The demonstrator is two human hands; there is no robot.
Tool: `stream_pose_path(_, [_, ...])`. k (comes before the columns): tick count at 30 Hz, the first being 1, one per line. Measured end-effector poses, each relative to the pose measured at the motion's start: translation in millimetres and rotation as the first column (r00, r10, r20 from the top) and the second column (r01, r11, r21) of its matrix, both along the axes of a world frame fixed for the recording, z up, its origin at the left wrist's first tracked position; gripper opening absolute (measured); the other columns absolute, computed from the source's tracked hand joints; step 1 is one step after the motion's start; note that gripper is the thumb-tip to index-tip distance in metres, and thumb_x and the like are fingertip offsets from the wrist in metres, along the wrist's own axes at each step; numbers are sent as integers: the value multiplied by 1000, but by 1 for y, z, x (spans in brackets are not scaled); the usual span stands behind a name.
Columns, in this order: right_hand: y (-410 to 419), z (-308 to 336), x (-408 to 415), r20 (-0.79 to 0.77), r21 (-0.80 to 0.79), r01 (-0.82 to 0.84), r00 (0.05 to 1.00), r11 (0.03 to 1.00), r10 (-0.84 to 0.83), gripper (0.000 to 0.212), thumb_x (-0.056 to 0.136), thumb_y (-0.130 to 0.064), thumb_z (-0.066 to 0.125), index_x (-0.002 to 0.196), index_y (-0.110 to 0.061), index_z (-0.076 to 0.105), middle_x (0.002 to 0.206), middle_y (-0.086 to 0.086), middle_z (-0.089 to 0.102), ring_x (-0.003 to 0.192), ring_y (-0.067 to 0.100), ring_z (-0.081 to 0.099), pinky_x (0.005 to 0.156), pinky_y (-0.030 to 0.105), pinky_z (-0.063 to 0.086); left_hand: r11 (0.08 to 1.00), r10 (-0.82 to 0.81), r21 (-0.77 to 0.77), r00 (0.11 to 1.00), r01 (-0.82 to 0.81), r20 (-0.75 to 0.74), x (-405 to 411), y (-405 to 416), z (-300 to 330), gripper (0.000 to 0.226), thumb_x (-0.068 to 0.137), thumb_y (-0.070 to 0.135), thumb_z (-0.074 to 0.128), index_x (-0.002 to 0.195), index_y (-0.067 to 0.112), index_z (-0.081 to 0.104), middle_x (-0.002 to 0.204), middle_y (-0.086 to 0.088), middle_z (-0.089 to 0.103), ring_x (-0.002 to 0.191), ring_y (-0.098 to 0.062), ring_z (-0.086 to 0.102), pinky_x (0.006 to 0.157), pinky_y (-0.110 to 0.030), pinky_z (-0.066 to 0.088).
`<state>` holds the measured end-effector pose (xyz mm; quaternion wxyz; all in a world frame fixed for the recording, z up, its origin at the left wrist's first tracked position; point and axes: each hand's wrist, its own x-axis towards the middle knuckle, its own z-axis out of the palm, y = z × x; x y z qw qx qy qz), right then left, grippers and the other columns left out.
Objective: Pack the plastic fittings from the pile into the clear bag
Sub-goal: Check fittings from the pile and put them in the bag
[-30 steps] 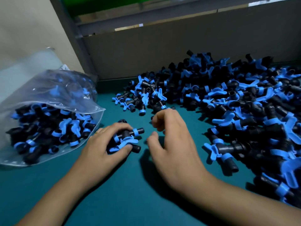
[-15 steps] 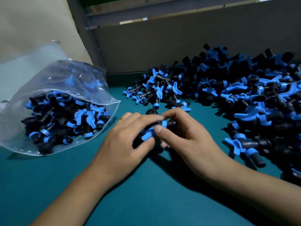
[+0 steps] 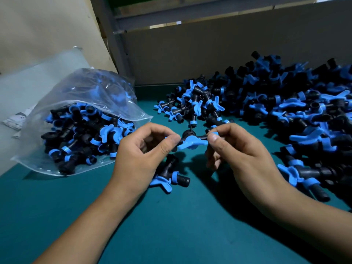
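Fittings are black tee bodies with blue wing handles; one loose fitting (image 3: 169, 177) lies on the green table (image 3: 171, 231) nearest the viewer, partly under the left hand (image 3: 140, 155). Just above it, both hands hold a single raised fitting (image 3: 191, 141) clear of the table — the left thumb and fingers pinch one black end, and the right hand (image 3: 242, 153) pinches the opposite end, with its blue handle hanging between them. Whether the left palm conceals further parts cannot be determined.

To complete this step well, release the right-hand pinch first, then carry the part left in the left hand. The clear bag (image 3: 85, 119) lies on its side to the left, mouth facing the hands and already well filled — push the part well past the lip so it does not roll out. The pile (image 3: 276, 107) spreads across the right and far side, against the grey back panel (image 3: 209, 54).
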<state>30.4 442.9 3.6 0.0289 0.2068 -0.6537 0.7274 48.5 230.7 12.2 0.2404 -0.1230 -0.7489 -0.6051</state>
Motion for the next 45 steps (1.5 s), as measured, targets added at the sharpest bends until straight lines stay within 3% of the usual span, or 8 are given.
stream_pose_path(4, [0,2,0,-25,61,26,999,998,-24,4,98,-16,71,99,-15,67,82,13,67,70,22,65,66,32,56,1000,0,16,1000,0,-4,-1,-3,0,8,84,24,81,89,21,76,87,3,76,77,-8,67,73,-17,52])
stream_pose_path(11, [4,2,0,-186,224,193,971,955,-152,32,87,2,77,93,-28,68,95,-4,72,81,18,70,74,45,60,994,16,-105,1000,-17,-17,-3,-7,-1,27,76,14,85,95,31,75,100,3,77,94,-23,73,89,-50,60])
stream_pose_path(17, [3,3,2,-209,233,237,959,943,-190,32,84,4,76,89,-27,67,90,-1,71,84,22,69,78,49,57,985,14,-173,999,-23,-52,-3,-4,-3,31,78,12,84,97,34,74,99,8,75,93,-15,70,83,-33,54])
stream_pose_path(22, [0,1,1,-98,138,100,991,985,-86,18,91,-8,77,97,-22,66,81,0,62,70,17,56,68,38,48,994,-54,98,998,51,28,-3,-6,-2,33,78,29,80,109,23,71,92,-3,74,86,-15,67,80,-25,54])
stream_pose_path(26, [1,1,2,-40,71,13,999,997,-10,16,104,-15,62,89,-10,59,68,9,58,64,23,51,63,33,45,989,-16,145,997,6,72,-6,-10,-3,22,82,36,72,102,27,74,77,-22,66,71,-23,58,70,-30,50])
stream_pose_path(33, [0,-2,-3,24,176,72,997,982,-77,20,101,-12,59,85,-23,63,65,0,62,60,18,57,62,31,49,960,54,268,995,-74,83,-13,-22,-3,9,89,31,73,94,23,73,66,2,59,47,-10,45,43,-19,38])
stream_pose_path(38, [0,-2,-4,47,166,78,995,983,-87,22,101,-10,59,83,-22,62,66,5,62,58,21,55,62,38,46,933,168,297,976,-203,138,-10,-19,4,17,83,42,76,80,27,69,62,5,50,49,-5,40,42,-17,33])
stream_pose_path(45, [2,0,-3,50,219,44,997,975,-56,23,103,-16,59,82,-24,65,67,17,61,55,16,55,52,21,44,869,303,301,904,-392,302,19,-38,26,31,92,34,78,77,9,65,55,1,41,40,-9,35,39,-16,29])
